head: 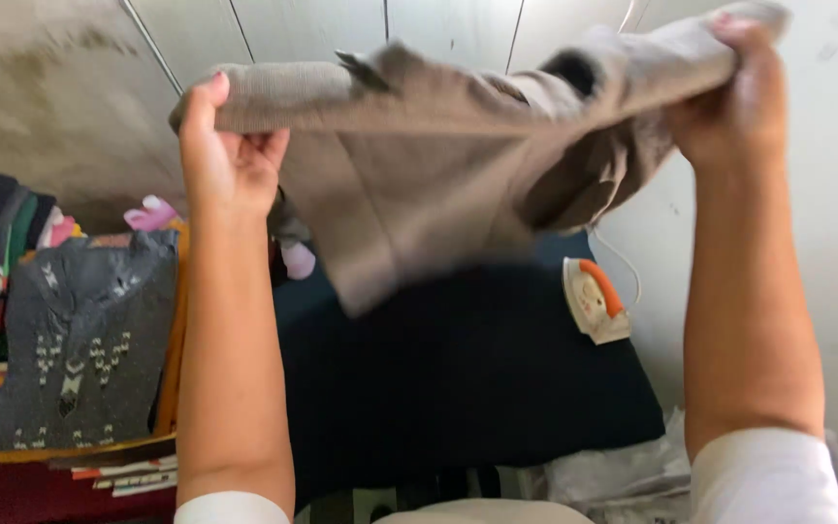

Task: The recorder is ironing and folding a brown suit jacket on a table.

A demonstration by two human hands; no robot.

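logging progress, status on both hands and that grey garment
Left hand and right hand: grip shut on grey knit garment, held up, spread. Dark ironing surface below; iron at its right edge, apart.

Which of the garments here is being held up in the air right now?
The grey-brown knit garment, stretched between the left hand and right hand. The dark patterned garment lies folded on the stack at left.
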